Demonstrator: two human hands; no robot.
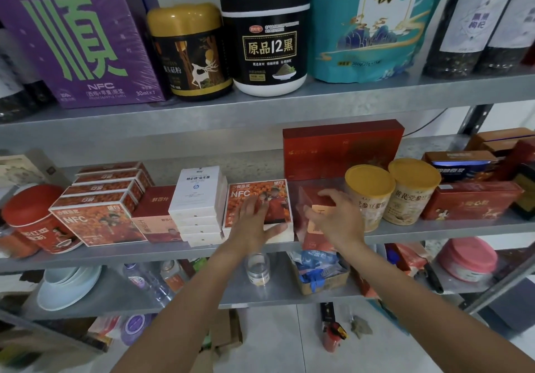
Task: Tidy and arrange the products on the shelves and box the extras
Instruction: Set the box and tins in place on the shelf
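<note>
On the middle shelf (434, 229) an orange NFC box (272, 196) lies at the front. My left hand (254, 222) rests flat on its front with fingers spread and straight. To its right stands a red pouch (311, 199) with an orange label; my right hand (338, 216) curls over its top and front and holds it. A stack of white boxes (198, 199) stands just left of the NFC box. Two yellow-lidded cans (370, 196) stand right of the pouch.
More NFC boxes (98, 222) and a red can (37, 222) fill the shelf's left. A large red box (343, 149) stands at the back. Jars (269, 36) and a purple box (75, 39) sit on the upper shelf. Bowls (66, 288) and bags occupy the lower shelf.
</note>
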